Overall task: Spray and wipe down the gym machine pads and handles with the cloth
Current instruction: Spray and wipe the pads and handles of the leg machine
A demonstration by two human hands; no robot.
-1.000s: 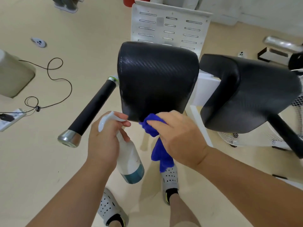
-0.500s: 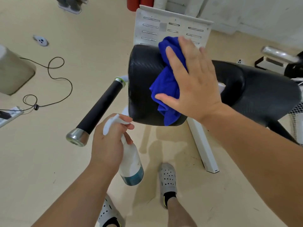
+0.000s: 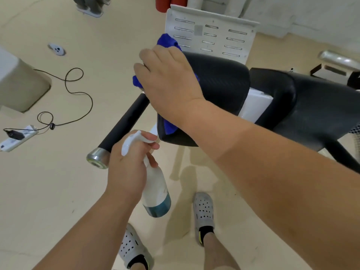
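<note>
Head view: the right hand (image 3: pixel 167 84) is laid over a blue cloth (image 3: pixel 168 40) on the near black pad (image 3: pixel 220 78). Its fingers are bent down over the pad's left edge with the cloth trapped beneath the palm, so the cloth is clasped against the pad. The fingertips themselves are hidden. Folds of the cloth are seen above the knuckles, at the left of the hand and below the wrist.

The left hand (image 3: pixel 126 166) is closed round the neck of a white spray bottle (image 3: pixel 155 188) – one finger is laid along the top of the spray head and the others are wrapped below it. The bottle is held tilted, nozzle toward the pad's lower edge, and a band of blue-green liquid is seen at its bottom. Just behind this hand a black handle (image 3: pixel 126 121) with a metal end cap (image 3: pixel 96 158) is seen, running up toward the pad.

A carbon-weave texture is shown on the pad's surface. A white frame block (image 3: pixel 255 106) is set between it and a second black pad (image 3: pixel 311 106) to the right. A white slotted plate (image 3: pixel 210 32) stands behind the near pad.

The floor (image 3: pixel 58 191) is pale beige and smooth, marked with faint scuffs – two grey perforated shoes (image 3: pixel 203 211) are planted on it below the bottle. At the left a black cable (image 3: pixel 78 90) is looped across the floor to a white power strip (image 3: pixel 17 136), near a beige block (image 3: pixel 19 84) at the frame edge.
</note>
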